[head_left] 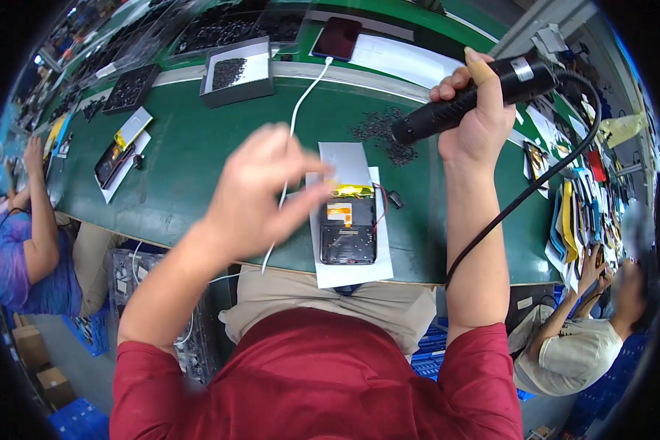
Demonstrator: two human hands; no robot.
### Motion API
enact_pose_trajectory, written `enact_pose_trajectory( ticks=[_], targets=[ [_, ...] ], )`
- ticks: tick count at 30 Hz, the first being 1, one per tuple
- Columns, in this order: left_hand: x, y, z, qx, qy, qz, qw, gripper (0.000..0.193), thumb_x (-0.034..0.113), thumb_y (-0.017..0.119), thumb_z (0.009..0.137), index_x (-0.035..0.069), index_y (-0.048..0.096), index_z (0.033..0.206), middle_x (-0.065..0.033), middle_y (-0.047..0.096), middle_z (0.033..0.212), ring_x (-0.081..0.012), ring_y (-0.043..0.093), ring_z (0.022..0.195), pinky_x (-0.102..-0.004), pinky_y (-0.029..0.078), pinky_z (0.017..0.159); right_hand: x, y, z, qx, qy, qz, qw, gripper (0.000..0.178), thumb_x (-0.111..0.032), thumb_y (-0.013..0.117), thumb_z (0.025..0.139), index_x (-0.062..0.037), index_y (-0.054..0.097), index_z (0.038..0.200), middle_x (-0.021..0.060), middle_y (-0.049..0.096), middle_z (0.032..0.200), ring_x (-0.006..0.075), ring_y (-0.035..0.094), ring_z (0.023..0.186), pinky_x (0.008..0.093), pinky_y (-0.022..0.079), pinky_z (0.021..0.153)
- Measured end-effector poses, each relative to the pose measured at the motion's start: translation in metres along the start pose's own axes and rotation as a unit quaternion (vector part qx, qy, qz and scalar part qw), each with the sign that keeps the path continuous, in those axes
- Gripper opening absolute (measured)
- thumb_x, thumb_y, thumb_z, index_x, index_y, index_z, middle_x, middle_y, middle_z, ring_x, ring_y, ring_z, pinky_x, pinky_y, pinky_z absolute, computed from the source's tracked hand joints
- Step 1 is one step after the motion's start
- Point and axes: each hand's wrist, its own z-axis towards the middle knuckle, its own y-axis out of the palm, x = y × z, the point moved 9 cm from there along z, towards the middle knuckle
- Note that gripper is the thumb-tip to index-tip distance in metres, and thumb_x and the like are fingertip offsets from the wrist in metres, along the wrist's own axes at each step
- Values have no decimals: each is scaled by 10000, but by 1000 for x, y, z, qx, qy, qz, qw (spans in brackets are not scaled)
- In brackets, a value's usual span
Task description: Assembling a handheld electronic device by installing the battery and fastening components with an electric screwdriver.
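Observation:
My right hand (484,121) is wrapped round a black corded electric screwdriver (521,79). Its narrower end points left and down, above a scatter of tiny dark parts (374,128), perhaps screws. Smeared by motion, my left hand (264,183) hovers at the left of an opened black device (348,238); whether its fingers hold anything is hidden by the blur. A flat silver battery (345,160) with yellow tape (352,191) lies at the device's far end. Red wires run down its right side to a small black part (395,199). White paper (356,276) lies underneath.
A white cable (298,103) crosses the green bench (191,154) from a phone (336,38). Boxes of black parts (237,92) stand at the back left, near another opened device (114,163). People sit at both sides; stacked pouches (567,220) lie right.

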Motion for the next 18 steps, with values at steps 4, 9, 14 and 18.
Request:
enact_pose_trajectory(
  ticks=[4, 9, 14, 18],
  targets=[
    [-55, 12, 58, -23, -123, -68, 990, 154, 173, 741, 944, 27, 764, 983, -13, 642, 802, -72, 516, 701, -262, 401, 624, 9, -9, -2, 11, 4, -4, 1000, 146, -104, 744, 897, -32, 631, 956, 46, 564, 682, 169, 570, 559, 338, 506, 564],
    [-91, 53, 76, -20, -175, -179, 968, 177, 169, 733, 965, 2, 767, 1013, 15, 657, 808, -35, 488, 700, -250, 409, 621, 23, -12, -4, 5, 13, 4, 1000, 136, -101, 735, 902, -26, 633, 951, 62, 588, 686, 169, 571, 538, 335, 515, 558],
    [-80, 64, 58, -109, -159, -111, 975, 142, 104, 761, 908, 11, 784, 1013, -6, 625, 825, -59, 487, 667, -240, 399, 605, 13, -14, -9, -19, -12, -38, 999, 138, -140, 667, 958, -6, 642, 980, 60, 595, 722, 177, 578, 567, 343, 520, 587],
    [-67, 70, 62, -127, -118, -70, 982, 197, 106, 813, 832, 21, 790, 1008, -19, 611, 788, -93, 515, 664, -250, 420, 608, 7, -22, -4, -42, 5, 17, 999, 190, -212, 639, 975, -68, 589, 1089, 40, 540, 765, 169, 531, 675, 376, 468, 704]
  ],
)
